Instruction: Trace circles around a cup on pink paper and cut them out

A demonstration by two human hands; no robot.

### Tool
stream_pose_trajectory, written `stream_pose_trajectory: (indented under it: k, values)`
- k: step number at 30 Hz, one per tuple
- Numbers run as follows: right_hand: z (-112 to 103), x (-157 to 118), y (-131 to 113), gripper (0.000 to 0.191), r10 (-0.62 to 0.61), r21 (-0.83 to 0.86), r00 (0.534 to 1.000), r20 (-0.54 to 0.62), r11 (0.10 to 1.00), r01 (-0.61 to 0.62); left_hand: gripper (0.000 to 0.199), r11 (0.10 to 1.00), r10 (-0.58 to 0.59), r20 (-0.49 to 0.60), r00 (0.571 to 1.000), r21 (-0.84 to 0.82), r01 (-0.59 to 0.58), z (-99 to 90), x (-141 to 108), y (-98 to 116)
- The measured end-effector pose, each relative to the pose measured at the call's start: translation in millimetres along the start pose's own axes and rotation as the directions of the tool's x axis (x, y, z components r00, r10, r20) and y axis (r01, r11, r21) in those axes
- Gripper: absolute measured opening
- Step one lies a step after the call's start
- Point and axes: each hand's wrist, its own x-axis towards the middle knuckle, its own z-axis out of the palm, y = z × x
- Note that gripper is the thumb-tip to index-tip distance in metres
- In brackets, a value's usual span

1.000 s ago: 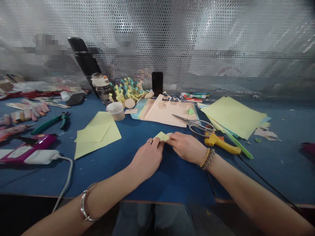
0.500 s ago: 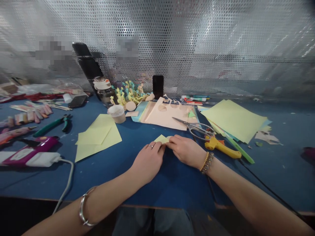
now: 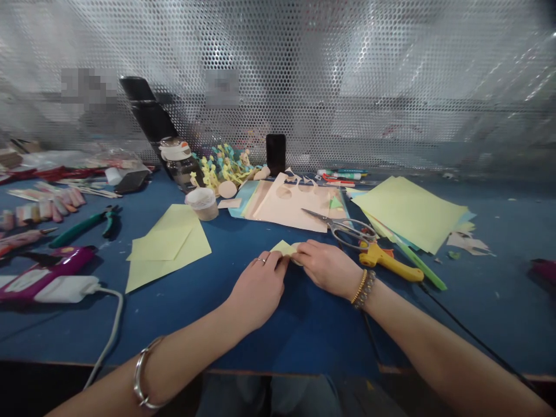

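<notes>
Pinching from both sides, the left hand [image 3: 258, 289] and right hand [image 3: 325, 267] grasp a small folded pale yellow paper [image 3: 283, 248] at lower center, near steel scissors [image 3: 343, 227].

- Single head-worn view, looking from above the near table edge, facing forward and down.
- Close on the left hand [image 3: 256, 289] and right hand [image 3: 328, 267], centre of frame.
- Table [image 3: 304, 336] spans left to right; perforated metal screen [image 3: 347, 75] closes the far side.

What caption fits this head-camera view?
Left hand and right hand pinch a small yellow paper on a blue table, near scissors.
</notes>
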Motion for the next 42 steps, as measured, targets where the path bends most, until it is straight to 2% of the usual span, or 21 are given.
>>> stream_pose_trajectory:
  k: [8,12,18,23,28,31,36,42]
  values:
    - [2,1,-2,0.027,0.047,-0.039,0.999,-0.017,0.998,-0.048,0.042,0.999,-0.035,-0.051,0.998,0.006,0.035,-1.9,1,-1]
    - [5,0,0,0.027,0.016,-0.022,0.998,-0.061,1.000,-0.017,0.042,0.999,-0.028,-0.048,0.998,0.028,0.029,-2.4,1,-2]
    - [7,1,0,0.024,0.002,-0.034,0.998,-0.056,0.999,-0.004,0.042,1.000,-0.026,-0.045,0.999,0.007,0.026,-2.8,3,-7]
    - [5,2,-1,0.022,0.001,-0.046,0.999,-0.038,0.999,-0.003,0.043,0.998,-0.057,-0.082,0.995,-0.010,0.056,-19.1,7,-19]
    - [8,5,1,0.029,0.019,-0.046,0.997,-0.068,0.999,-0.022,0.026,0.997,0.066,0.056,0.996,0.042,-0.068,-35.9,19,-20]
    - [9,7,0,0.030,0.035,-0.038,0.997,-0.067,0.999,-0.038,0.023,0.993,0.098,0.068,0.993,0.059,-0.102,-30.9,22,-14]
    - [7,9,0,0.027,0.046,-0.024,0.998,-0.051,0.999,-0.048,0.025,0.996,0.062,0.050,0.997,0.064,-0.065,-18.8,19,-10]
    - [3,6,1,0.026,0.049,0.009,0.996,-0.078,0.999,-0.048,0.029,0.998,0.046,0.057,0.997,0.035,-0.048,-18.6,17,-13]
